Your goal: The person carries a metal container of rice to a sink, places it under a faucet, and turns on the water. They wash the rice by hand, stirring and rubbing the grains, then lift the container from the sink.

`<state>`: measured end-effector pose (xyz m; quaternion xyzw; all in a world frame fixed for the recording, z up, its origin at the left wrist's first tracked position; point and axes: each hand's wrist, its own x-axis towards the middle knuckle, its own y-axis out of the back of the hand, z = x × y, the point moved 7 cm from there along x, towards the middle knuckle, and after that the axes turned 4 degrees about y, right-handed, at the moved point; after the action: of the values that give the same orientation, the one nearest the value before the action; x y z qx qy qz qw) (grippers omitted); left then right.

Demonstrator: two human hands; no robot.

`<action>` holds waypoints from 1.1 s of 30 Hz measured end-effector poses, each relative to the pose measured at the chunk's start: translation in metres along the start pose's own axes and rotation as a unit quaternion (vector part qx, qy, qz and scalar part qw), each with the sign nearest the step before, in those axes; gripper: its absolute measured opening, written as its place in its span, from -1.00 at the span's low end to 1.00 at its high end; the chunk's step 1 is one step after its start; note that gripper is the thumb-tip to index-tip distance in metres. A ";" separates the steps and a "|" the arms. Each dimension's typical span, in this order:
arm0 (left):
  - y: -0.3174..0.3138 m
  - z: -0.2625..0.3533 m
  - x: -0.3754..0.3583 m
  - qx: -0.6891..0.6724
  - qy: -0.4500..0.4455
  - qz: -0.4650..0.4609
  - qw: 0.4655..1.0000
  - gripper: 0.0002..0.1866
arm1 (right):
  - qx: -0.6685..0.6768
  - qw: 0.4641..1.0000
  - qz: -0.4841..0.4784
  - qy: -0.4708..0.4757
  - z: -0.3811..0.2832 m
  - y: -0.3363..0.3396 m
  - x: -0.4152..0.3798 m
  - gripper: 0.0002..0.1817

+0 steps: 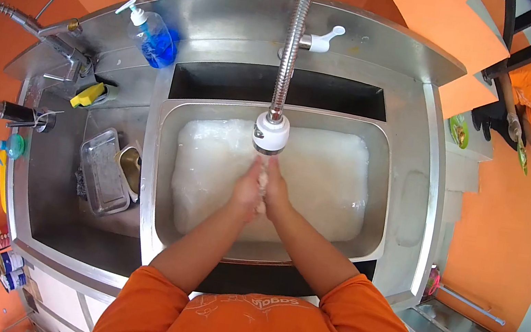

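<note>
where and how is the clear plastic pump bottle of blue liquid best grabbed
Probably around the body of the clear plastic pump bottle, below its white pump head, from the front: the body is broad, and the grey metal backsplash rises behind it.

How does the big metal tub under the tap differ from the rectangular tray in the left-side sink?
Size: the tub looks much larger than the tray.
Contents: the tub holds cloudy, whitish liquid; the tray shows none.
Pose: the tub sits nearly square beneath the tap, while the tray lies askew in the sink.
Shared: both are roughly rectangular with rounded corners.
</note>
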<state>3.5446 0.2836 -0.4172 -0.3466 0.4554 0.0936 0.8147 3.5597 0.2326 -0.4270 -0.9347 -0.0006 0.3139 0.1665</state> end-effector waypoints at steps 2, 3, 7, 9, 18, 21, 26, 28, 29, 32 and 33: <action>0.009 -0.015 0.032 0.006 -0.077 -0.003 0.997 -0.55 | 0.039 0.999 -0.021 -0.027 0.003 0.008 -0.001 -0.23; 0.017 -0.011 0.041 0.018 -0.148 -0.003 0.989 -0.56 | 0.081 0.994 -0.038 -0.059 0.010 0.002 -0.002 -0.22; 0.004 -0.009 0.019 -0.036 -0.050 -0.054 0.997 -0.52 | 0.090 0.995 0.000 -0.047 0.015 0.008 -0.001 -0.24; 0.005 0.000 0.010 0.063 -0.046 0.006 0.997 -0.51 | 0.008 0.998 -0.048 -0.031 0.034 0.040 0.043 -0.30; 0.085 0.076 -0.001 0.783 -0.223 0.202 0.544 -0.39 | -0.754 0.651 0.038 0.080 -0.078 0.145 0.057 -0.45; 0.139 0.060 0.025 0.819 -0.146 0.175 0.527 -0.32 | -0.788 0.615 0.024 -0.002 -0.068 0.183 0.037 -0.41; 0.172 0.022 0.029 0.803 0.005 0.185 0.566 -0.17 | -0.824 0.561 -0.026 -0.073 0.033 0.264 0.049 -0.34; 0.170 0.016 0.026 0.767 0.039 0.180 0.615 -0.15 | -0.841 0.536 -0.055 -0.054 0.036 0.253 0.039 -0.32; 0.168 0.011 0.023 0.727 0.071 0.174 0.660 -0.12 | -0.821 0.532 -0.187 -0.091 0.025 0.207 0.010 -0.37; 0.149 -0.006 0.015 0.647 0.088 0.141 0.744 -0.10 | -0.742 0.578 -0.305 -0.144 0.059 0.177 0.001 -0.29; 0.142 -0.011 0.014 0.650 0.087 0.141 0.742 -0.10 | -0.696 0.635 -0.294 -0.162 0.072 0.174 0.006 -0.16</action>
<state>3.4784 0.3799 -0.5001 0.3284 0.5186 -0.1415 0.7767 3.5045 0.0911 -0.5389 -0.6584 -0.5209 0.3009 -0.4523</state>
